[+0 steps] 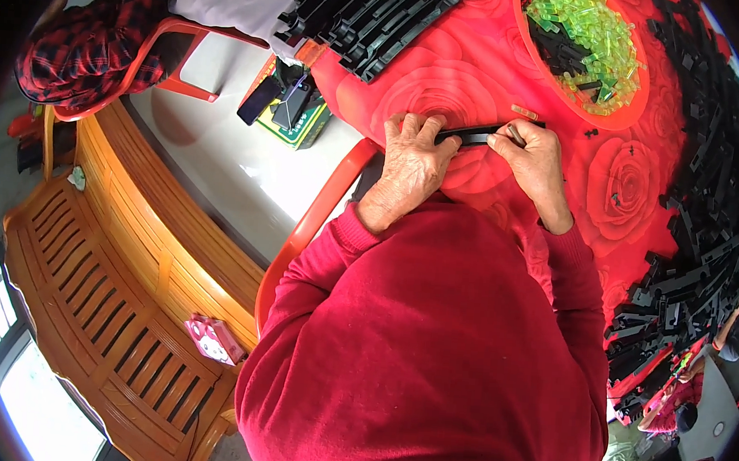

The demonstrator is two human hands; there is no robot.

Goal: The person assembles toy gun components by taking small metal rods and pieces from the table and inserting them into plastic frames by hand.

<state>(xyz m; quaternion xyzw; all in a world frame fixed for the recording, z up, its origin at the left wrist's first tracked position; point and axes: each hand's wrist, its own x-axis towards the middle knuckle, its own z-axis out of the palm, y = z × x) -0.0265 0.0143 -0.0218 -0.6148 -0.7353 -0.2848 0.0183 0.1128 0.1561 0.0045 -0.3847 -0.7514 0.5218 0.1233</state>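
A slim black plastic strip (476, 136) lies across the red tablecloth in front of me, held between my two hands. My left hand (415, 159) is closed on its left end, with the fingers bent over it. At the other end, my right hand (532, 160) presses with thumb and fingers. A small brownish piece shows by those right fingers; I cannot make out what it is. Just beyond the right hand lies a small pale tan piece (524, 112). Part of the strip is hidden under my fingers.
An orange-red bowl (640, 97) holds many yellow-green clear pieces and some black ones. Black parts (712, 229) are heaped along the right side. Long black mouldings (376, 17) lie at the far left of the table. A red chair, a wooden bench (115, 315) and other people surround it.
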